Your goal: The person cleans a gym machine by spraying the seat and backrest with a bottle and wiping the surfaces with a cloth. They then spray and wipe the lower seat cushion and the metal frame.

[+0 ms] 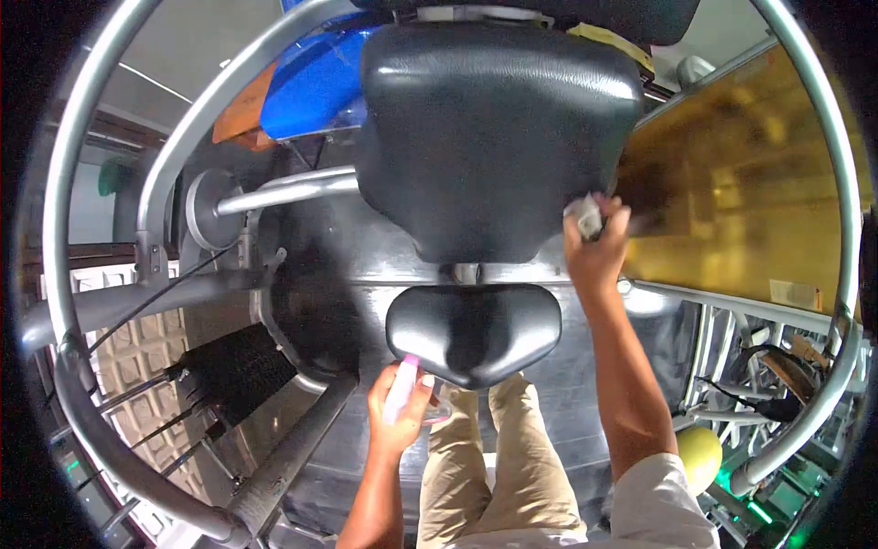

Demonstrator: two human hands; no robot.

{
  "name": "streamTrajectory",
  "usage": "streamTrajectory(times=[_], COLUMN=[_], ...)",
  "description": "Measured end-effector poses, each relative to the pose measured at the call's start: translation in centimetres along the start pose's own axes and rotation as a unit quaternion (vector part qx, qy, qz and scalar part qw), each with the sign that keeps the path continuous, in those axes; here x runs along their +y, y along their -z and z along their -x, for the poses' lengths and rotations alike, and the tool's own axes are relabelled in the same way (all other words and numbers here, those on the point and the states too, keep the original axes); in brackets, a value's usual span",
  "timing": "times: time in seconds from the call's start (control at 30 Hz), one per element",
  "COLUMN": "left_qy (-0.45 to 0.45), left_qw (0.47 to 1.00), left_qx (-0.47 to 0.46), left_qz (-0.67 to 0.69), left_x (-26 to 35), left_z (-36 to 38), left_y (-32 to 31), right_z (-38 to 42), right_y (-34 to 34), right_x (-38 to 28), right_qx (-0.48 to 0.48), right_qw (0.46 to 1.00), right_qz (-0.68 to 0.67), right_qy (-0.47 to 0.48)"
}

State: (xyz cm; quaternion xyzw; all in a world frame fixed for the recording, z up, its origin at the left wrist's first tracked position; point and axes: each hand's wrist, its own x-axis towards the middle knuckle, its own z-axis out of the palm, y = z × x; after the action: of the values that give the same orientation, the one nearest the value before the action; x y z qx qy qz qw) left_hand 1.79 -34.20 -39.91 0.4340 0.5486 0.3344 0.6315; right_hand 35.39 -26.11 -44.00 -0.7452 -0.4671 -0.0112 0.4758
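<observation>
- Hands, two: left hand and right hand, both bare.
- Bottle, one, pale with one pink cap; in the left hand, at the near left edge of the seat. The cap points away from the body, toward the seat; the long axis runs from there back toward the wrist, leaning a little left.
- Left fingers: closed around the bottle, thumb on its right side (a loop shows beside them, too small to name).
- Cloth, one, whitish with a dark pinkish part; in the right hand, at the right edge of the backrest, near its lower corner.
- Right fingers: curled part-way in, pinching the cloth (blurred; whether cloth and backrest touch, cannot tell).
- Black pads, two in the middle: the broad backrest and the smaller seat, the latter nearer the body.
- Board, one, yellow, to the right of the backrest.
- Ball, one, yellow-green, beside the right sleeve.
</observation>
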Motion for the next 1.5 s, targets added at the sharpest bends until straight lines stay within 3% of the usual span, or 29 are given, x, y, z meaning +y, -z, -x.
streamTrajectory(times=[0.07, 0.13, 0.2, 0.23, 0.27, 0.33, 0.43, 0.47, 0.57, 0.63, 0.7, 0.77, 0.83, 0.87, 0.93, 0.97, 1.07, 1.13, 1.2, 1.3, 1.4, 1.5], left_qy=[0.013, 0.007, 0.011, 0.012, 0.008, 0.023, 0.03, 0.03, 0.019, 0.028, 0.028, 0.005, 0.0, 0.002, 0.01, 0.025, 0.019, 0.006, -0.001, 0.006, 0.025, 0.006], left_qw=[0.999, 0.999, 1.0, 1.0, 1.0, 1.0, 0.999, 1.0, 1.0, 0.999, 0.999, 0.999, 0.999, 0.998, 0.998, 0.997, 0.997, 0.997, 0.993, 0.998, 0.998, 0.998], left_qx=[0.008, 0.0, 0.003, 0.007, 0.013, 0.006, 0.004, 0.005, 0.01, 0.019, 0.016, 0.009, 0.007, 0.01, 0.018, 0.017, 0.002, 0.003, 0.004, -0.005, 0.001, -0.001], left_qz=[-0.044, -0.041, -0.011, -0.002, 0.0, -0.016, 0.015, 0.001, -0.004, 0.028, 0.032, 0.043, 0.054, 0.058, 0.067, 0.065, 0.07, 0.077, 0.117, 0.066, 0.066, 0.062], left_x=[-0.8, -1.3, -0.6, -0.2, -0.9, 0.4, -0.4, -1.0, -1.9, -0.7, 0.1, 0.3, -0.1, -0.1, 0.1, 0.1, 0.4, 0.4, 0.4, 0.5, 0.3, -0.4], left_z=[-0.1, -0.2, 0.0, 0.2, 0.5, 0.8, 0.7, 0.9, -0.2, -0.3, -0.1, -0.1, -0.2, -0.4, -0.9, -1.0, -1.2, -0.9, -0.9, -1.2, -2.1, -2.5], left_y=[0.1, 0.1, -0.9, -0.7, -0.6, -0.6, -0.1, 0.3, -0.1, -0.9, -1.0, -0.7, -0.4, -0.6, -1.5, -1.8, -2.5, -2.3, -1.9, -0.8, -1.4, -1.6], right_z=[-3.3, -2.1, 0.2, 1.9, 2.0, 0.4, -2.4, -3.4, -2.1, 0.8, 2.6, 1.7, 0.1, -0.7, -3.1, -2.9, 0.9, 3.3, 3.0, 1.9, -0.1, 0.6], right_y=[0.5, 0.1, 0.3, -0.3, -0.9, 0.0, 1.1, 1.1, -0.3, -0.8, -0.5, -0.4, 0.0, -0.1, -0.3, -0.6, -1.1, -1.1, -0.9, -0.7, -1.0, -1.5], right_x=[-3.8, -1.8, 1.1, 3.1, 3.8, 0.8, -1.9, -3.3, -0.9, 2.3, 1.4, 1.1, -0.8, -1.8, -5.7, -6.1, -1.2, 0.7, 0.3, -0.7, -2.9, -2.0], right_qx=[0.004, 0.011, 0.011, -0.009, 0.017, -0.026, -0.02, -0.025, 0.026, 0.006, -0.011, -0.037, -0.041, -0.019, 0.029, 0.02, 0.01, -0.041, -0.057, -0.056, -0.02, 0.006], right_qw=[1.0, 1.0, 0.997, 0.997, 0.999, 0.998, 0.998, 0.999, 0.998, 1.0, 0.995, 0.994, 0.997, 0.998, 0.999, 0.998, 0.994, 0.984, 0.981, 0.984, 0.993, 0.997], right_qz=[-0.024, -0.026, 0.067, 0.074, 0.039, 0.044, 0.014, 0.013, -0.03, -0.001, 0.081, 0.069, 0.061, -0.052, -0.038, -0.039, -0.06, 0.12, 0.119, 0.094, -0.035, 0.007], right_qy=[0.006, 0.001, 0.025, -0.023, 0.005, -0.037, 0.058, 0.019, 0.049, -0.01, -0.063, -0.073, -0.034, -0.006, 0.024, -0.045, -0.091, -0.129, -0.14, -0.138, -0.11, -0.074])
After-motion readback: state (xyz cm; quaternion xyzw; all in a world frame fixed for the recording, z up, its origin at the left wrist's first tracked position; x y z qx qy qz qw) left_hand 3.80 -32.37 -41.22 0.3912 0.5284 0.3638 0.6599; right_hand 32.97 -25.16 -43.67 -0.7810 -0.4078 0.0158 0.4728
